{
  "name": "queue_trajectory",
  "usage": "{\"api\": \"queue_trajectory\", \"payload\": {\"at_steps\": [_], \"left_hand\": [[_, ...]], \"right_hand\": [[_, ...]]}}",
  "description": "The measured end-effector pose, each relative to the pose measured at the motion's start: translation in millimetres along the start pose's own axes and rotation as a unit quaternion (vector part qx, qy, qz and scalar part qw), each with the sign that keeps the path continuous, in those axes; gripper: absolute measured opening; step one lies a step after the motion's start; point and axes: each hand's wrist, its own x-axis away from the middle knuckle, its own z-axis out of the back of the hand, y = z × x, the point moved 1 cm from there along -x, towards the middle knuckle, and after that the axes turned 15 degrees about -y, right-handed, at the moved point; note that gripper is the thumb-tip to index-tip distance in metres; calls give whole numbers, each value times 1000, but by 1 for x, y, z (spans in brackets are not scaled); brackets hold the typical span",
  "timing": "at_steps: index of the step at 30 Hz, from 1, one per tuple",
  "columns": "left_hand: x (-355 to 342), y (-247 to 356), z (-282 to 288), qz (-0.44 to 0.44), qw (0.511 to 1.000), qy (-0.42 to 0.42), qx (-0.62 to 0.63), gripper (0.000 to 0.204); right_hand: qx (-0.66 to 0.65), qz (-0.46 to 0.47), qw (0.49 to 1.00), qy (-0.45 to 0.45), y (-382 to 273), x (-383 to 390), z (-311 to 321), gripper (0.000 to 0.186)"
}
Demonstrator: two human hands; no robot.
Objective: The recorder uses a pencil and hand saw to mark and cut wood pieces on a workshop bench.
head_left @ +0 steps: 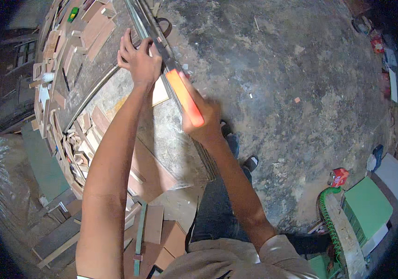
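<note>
My right hand (204,118) is wrapped round the bright orange handle (186,98) of a tool. A dark, narrow part continues from the handle toward my left hand; its kind cannot be made out. Beneath it runs a bundle of long thin strips (203,156), slanting from the upper left down toward my legs. My left hand (142,63) is at the strips' left side, just beyond the tool's handle. Its thumb and index finger come together in a pinch at the strips, while the other fingers stick out to the left. What lies in that pinch is hidden.
Wood offcuts (85,144) and boards (99,35) are heaped along the left. A green toy-like object (73,14) lies at the far left. At the lower right are a coiled green hose (325,211), a red box (339,176) and a green panel (368,207). Stained concrete floor (292,125) spreads rightward.
</note>
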Motion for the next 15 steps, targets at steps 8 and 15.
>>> {"api": "queue_trajectory", "payload": {"at_steps": [8,15], "left_hand": [[7,-14,3,9,1000,1,-9,24],[1,-12,-2,-11,1000,10,-11,24]], "right_hand": [[4,-194,971,-140,-40,162,24,77],[-15,15,1000,19,5,-10,-9,70]]}}
